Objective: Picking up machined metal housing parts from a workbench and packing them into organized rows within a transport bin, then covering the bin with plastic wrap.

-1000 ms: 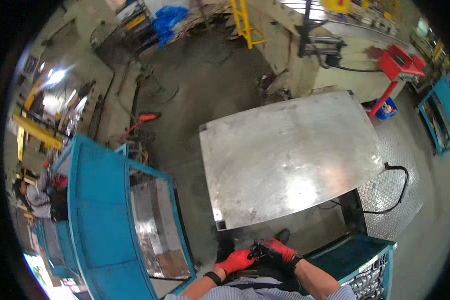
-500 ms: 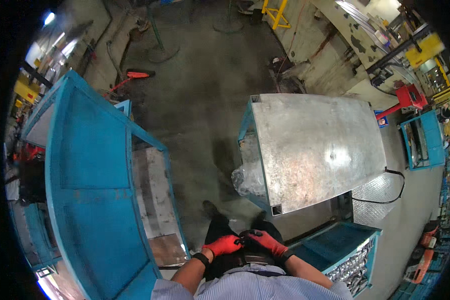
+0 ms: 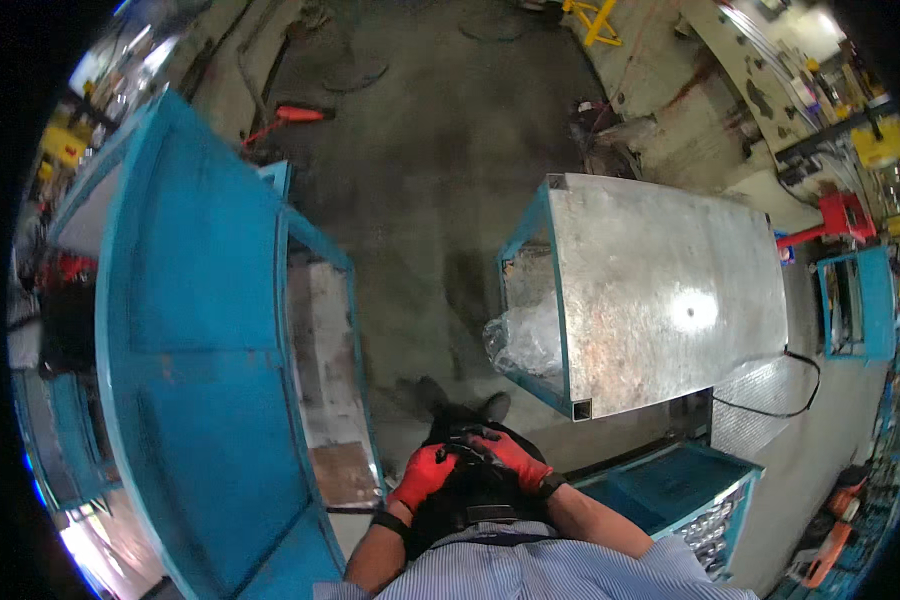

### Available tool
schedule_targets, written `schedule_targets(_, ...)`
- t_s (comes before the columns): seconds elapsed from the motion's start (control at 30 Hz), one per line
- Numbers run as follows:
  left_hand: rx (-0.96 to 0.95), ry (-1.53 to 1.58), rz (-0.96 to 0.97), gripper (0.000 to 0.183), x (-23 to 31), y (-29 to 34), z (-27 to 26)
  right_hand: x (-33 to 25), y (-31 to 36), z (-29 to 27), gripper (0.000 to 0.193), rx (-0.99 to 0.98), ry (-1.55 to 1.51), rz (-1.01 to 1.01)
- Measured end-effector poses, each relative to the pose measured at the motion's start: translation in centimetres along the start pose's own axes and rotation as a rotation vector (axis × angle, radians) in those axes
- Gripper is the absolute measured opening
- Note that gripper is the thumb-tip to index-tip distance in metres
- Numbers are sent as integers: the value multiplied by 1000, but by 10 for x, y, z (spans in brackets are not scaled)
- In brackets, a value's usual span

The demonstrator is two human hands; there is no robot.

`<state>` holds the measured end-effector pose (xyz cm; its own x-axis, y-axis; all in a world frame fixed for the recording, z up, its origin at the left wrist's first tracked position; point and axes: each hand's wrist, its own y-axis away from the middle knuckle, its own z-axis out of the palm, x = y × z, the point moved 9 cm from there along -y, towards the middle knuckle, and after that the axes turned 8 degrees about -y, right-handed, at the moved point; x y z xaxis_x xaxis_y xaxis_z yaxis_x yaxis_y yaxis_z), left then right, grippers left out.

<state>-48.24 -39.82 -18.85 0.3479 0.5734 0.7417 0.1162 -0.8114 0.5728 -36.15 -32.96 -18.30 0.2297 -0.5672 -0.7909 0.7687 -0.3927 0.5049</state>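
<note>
My left hand (image 3: 430,472), in a red work glove with dark fingers, is held in front of my lap with its fingers curled in. Close against it is my right hand (image 3: 511,456), gloved the same way, its dark fingers bent over toward the left one. The two meet above my dark trousers (image 3: 477,487). The black of the fingers blends with the cloth, so whatever lies between them, if anything, cannot be made out. Both wrists wear black bands.
Close on my left stands a tall blue metal frame cart (image 3: 205,270) with a lower shelf (image 3: 332,340). To the right is a metal-topped table (image 3: 670,290) with clear plastic wrap (image 3: 530,338) beneath. A blue bin of shiny metal parts (image 3: 705,530) sits near my right elbow.
My hands have moved slightly forward, away from my belt, and remain together. The carts and table have shifted a little to the right in view as my head turned.
</note>
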Motion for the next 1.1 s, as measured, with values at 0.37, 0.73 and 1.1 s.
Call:
schedule_targets(0.37, 24, -435, 253, 34, 121, -54, -8, -94, 76, -44, 40, 173, -595, -242)
schedule_targets(0.73, -154, -562, 505, 37, 257, -81, 58, -155, 184, -111, 30, 639, -353, -986)
schedule_targets(1.1, -291, -613, 934, 27, 387, -124, 57, -237, 184, -99, 41, 936, -373, -835)
